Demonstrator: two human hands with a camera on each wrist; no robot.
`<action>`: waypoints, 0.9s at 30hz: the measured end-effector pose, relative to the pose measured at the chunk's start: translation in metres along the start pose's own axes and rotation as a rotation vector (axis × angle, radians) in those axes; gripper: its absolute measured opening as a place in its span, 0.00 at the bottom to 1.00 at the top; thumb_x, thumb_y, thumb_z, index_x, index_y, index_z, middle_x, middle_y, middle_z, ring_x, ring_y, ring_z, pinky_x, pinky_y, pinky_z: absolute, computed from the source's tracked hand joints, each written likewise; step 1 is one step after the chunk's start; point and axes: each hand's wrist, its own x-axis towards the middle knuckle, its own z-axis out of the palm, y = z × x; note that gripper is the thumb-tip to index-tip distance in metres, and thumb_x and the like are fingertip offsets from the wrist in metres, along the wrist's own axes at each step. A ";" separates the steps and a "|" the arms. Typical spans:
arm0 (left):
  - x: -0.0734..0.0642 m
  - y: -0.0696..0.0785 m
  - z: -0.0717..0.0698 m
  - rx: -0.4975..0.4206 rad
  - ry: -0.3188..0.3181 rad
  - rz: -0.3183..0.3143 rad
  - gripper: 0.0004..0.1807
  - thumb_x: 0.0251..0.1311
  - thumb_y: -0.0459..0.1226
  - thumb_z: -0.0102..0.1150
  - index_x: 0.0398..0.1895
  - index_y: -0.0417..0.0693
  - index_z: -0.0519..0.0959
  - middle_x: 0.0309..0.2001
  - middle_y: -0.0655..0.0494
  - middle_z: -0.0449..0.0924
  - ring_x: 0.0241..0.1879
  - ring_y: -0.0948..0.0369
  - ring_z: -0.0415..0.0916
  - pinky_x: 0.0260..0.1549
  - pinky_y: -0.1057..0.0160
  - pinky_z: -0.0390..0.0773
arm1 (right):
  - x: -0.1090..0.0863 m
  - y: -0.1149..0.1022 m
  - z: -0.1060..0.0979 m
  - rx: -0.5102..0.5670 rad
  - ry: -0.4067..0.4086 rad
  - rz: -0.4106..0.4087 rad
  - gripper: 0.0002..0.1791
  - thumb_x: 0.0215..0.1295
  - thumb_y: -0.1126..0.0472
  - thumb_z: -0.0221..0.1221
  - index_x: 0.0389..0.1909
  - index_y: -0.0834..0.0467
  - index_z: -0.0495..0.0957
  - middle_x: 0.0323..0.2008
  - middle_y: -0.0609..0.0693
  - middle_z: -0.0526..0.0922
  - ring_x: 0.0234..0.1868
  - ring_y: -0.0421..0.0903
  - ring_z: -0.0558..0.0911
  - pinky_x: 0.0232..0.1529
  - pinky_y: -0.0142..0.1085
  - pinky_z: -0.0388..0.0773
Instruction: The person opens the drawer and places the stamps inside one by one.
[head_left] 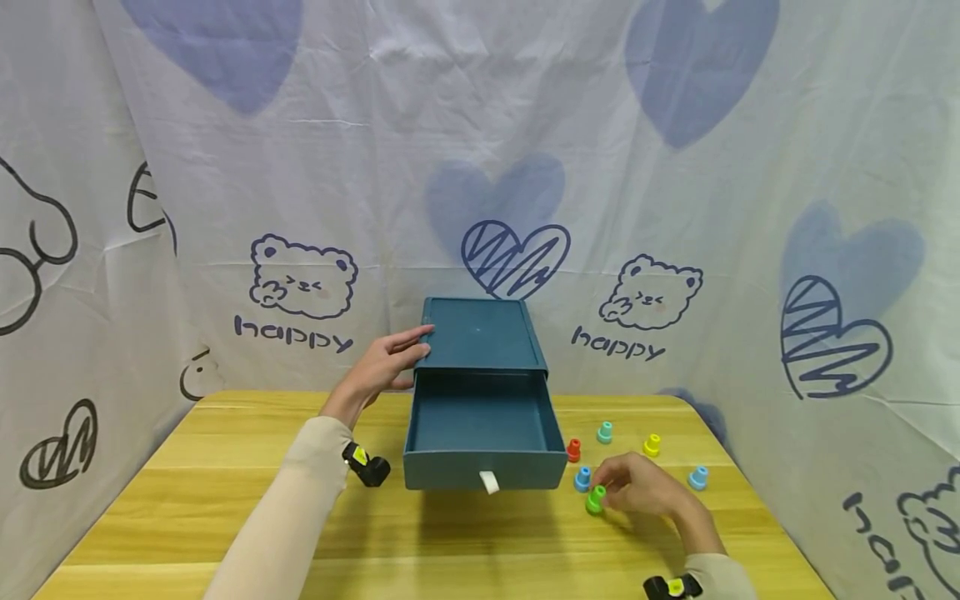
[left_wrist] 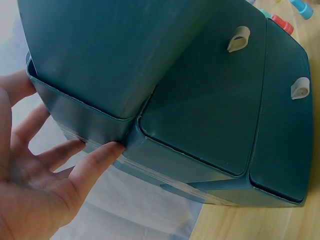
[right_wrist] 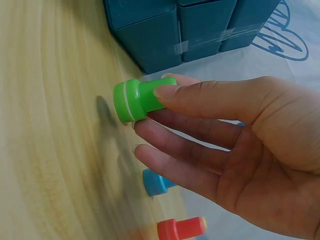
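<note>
A dark teal drawer cabinet (head_left: 483,333) stands at the middle of the table, its top drawer (head_left: 450,471) pulled out with nothing inside. My left hand (head_left: 382,364) touches the cabinet's left side near the top, its fingers fairly straight in the left wrist view. Between thumb and fingers, my right hand (head_left: 637,486) pinches a green toy stamp (right_wrist: 132,100), held on its side just off the tabletop in the right wrist view. Close by, a blue stamp (head_left: 582,477) and a red stamp (head_left: 573,450) stand on the table.
Farther right are a teal stamp (head_left: 604,432), a yellow stamp (head_left: 652,445) and a light blue stamp (head_left: 698,477). A pale pull tab (head_left: 489,482) sticks out from the drawer front. Patterned white cloth (head_left: 405,167) hangs behind and beside the wooden table (head_left: 247,450).
</note>
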 end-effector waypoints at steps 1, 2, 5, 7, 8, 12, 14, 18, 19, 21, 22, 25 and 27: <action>0.000 0.000 0.000 -0.001 0.001 0.000 0.31 0.77 0.48 0.53 0.80 0.58 0.62 0.83 0.44 0.52 0.79 0.38 0.56 0.67 0.35 0.71 | 0.000 -0.002 0.000 0.000 0.006 0.002 0.12 0.56 0.74 0.67 0.41 0.61 0.85 0.41 0.54 0.88 0.39 0.49 0.81 0.40 0.32 0.81; 0.000 0.000 0.000 -0.001 0.000 -0.001 0.31 0.77 0.48 0.53 0.80 0.58 0.62 0.83 0.44 0.52 0.79 0.38 0.56 0.67 0.35 0.71 | 0.000 -0.003 -0.001 0.001 0.012 0.005 0.12 0.56 0.74 0.66 0.41 0.61 0.86 0.41 0.54 0.88 0.39 0.49 0.81 0.40 0.32 0.81; 0.000 0.001 0.000 -0.006 0.002 -0.006 0.31 0.77 0.48 0.53 0.80 0.59 0.63 0.83 0.44 0.52 0.79 0.38 0.56 0.67 0.35 0.71 | -0.001 -0.008 -0.003 -0.009 0.035 0.012 0.12 0.57 0.73 0.66 0.41 0.59 0.86 0.41 0.52 0.88 0.40 0.48 0.81 0.42 0.34 0.81; 0.000 0.002 0.000 -0.012 0.005 -0.014 0.31 0.77 0.48 0.54 0.80 0.60 0.64 0.83 0.45 0.53 0.79 0.39 0.56 0.67 0.35 0.71 | -0.001 -0.011 -0.006 -0.028 0.044 -0.003 0.12 0.58 0.73 0.67 0.41 0.58 0.86 0.41 0.52 0.88 0.41 0.48 0.82 0.44 0.35 0.81; 0.001 0.002 0.000 -0.010 0.002 -0.011 0.31 0.77 0.48 0.54 0.80 0.59 0.63 0.83 0.45 0.52 0.79 0.38 0.56 0.68 0.35 0.71 | -0.001 -0.013 -0.007 -0.039 0.047 -0.017 0.11 0.59 0.72 0.67 0.42 0.58 0.86 0.42 0.52 0.88 0.42 0.47 0.82 0.44 0.35 0.82; 0.001 0.002 0.000 -0.013 0.004 -0.015 0.31 0.77 0.48 0.54 0.80 0.59 0.63 0.83 0.45 0.52 0.79 0.39 0.56 0.68 0.35 0.71 | -0.001 -0.019 -0.014 -0.065 0.034 -0.086 0.10 0.62 0.72 0.66 0.44 0.61 0.85 0.44 0.54 0.88 0.44 0.48 0.85 0.47 0.34 0.84; 0.001 0.002 0.000 -0.011 0.000 -0.014 0.31 0.77 0.48 0.53 0.80 0.58 0.63 0.83 0.45 0.52 0.79 0.39 0.56 0.68 0.35 0.71 | 0.000 -0.023 -0.018 -0.075 0.029 -0.103 0.10 0.63 0.71 0.66 0.44 0.62 0.85 0.43 0.53 0.88 0.43 0.47 0.85 0.47 0.34 0.84; 0.001 0.002 0.000 -0.013 -0.003 -0.013 0.32 0.77 0.48 0.53 0.81 0.58 0.62 0.83 0.44 0.51 0.79 0.38 0.55 0.68 0.35 0.71 | 0.001 -0.034 -0.028 -0.118 0.035 -0.116 0.09 0.64 0.69 0.67 0.44 0.59 0.85 0.41 0.50 0.88 0.43 0.43 0.85 0.47 0.33 0.84; 0.001 0.002 0.000 -0.013 0.001 -0.015 0.31 0.77 0.48 0.54 0.80 0.58 0.63 0.83 0.45 0.52 0.79 0.39 0.56 0.68 0.35 0.71 | 0.001 -0.037 -0.031 -0.131 0.041 -0.120 0.09 0.64 0.69 0.67 0.44 0.58 0.85 0.41 0.49 0.89 0.42 0.42 0.85 0.47 0.33 0.84; 0.000 0.002 0.000 -0.012 0.002 -0.018 0.31 0.77 0.48 0.54 0.80 0.59 0.63 0.83 0.45 0.52 0.79 0.39 0.56 0.68 0.35 0.71 | 0.002 -0.043 -0.036 -0.157 0.048 -0.129 0.09 0.64 0.69 0.67 0.44 0.56 0.85 0.41 0.48 0.89 0.43 0.42 0.85 0.48 0.33 0.84; 0.000 0.002 0.000 -0.010 0.002 -0.018 0.31 0.77 0.48 0.54 0.80 0.59 0.63 0.83 0.45 0.53 0.79 0.39 0.56 0.68 0.35 0.71 | 0.002 -0.046 -0.038 -0.166 0.051 -0.133 0.09 0.64 0.68 0.67 0.44 0.56 0.85 0.41 0.48 0.89 0.43 0.41 0.85 0.48 0.33 0.84; 0.000 0.002 0.000 -0.010 0.005 -0.023 0.31 0.77 0.48 0.54 0.80 0.60 0.63 0.83 0.47 0.54 0.79 0.40 0.56 0.68 0.36 0.72 | 0.003 -0.054 -0.045 -0.183 0.055 -0.147 0.09 0.64 0.68 0.67 0.44 0.56 0.85 0.42 0.48 0.89 0.43 0.42 0.86 0.50 0.32 0.84; -0.001 0.003 0.000 -0.011 0.005 -0.024 0.31 0.77 0.48 0.53 0.80 0.60 0.63 0.83 0.47 0.54 0.79 0.40 0.56 0.68 0.36 0.72 | 0.004 -0.060 -0.049 -0.190 0.054 -0.154 0.09 0.65 0.68 0.67 0.44 0.56 0.85 0.42 0.49 0.90 0.43 0.43 0.86 0.50 0.31 0.83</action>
